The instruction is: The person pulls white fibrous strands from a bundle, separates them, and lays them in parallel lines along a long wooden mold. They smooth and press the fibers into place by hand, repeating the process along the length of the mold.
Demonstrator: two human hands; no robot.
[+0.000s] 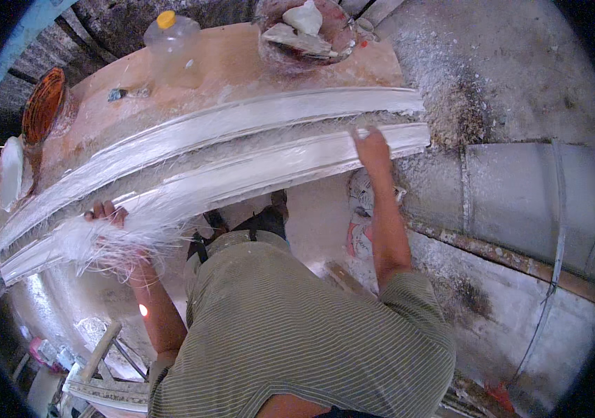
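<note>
Left hand (109,212): curled about a loose bundle of white fibres (92,242), above the left part of the near white strip (276,166), apparently to keep strands gathered. Right hand (374,148): over the same strip, toward its right end; blurred, hence impossible to tell whether empty or pinching strands. Far white strip (241,115): alongside on the table (227,56), across a narrow gap, presumably for access to both edges.
</note>
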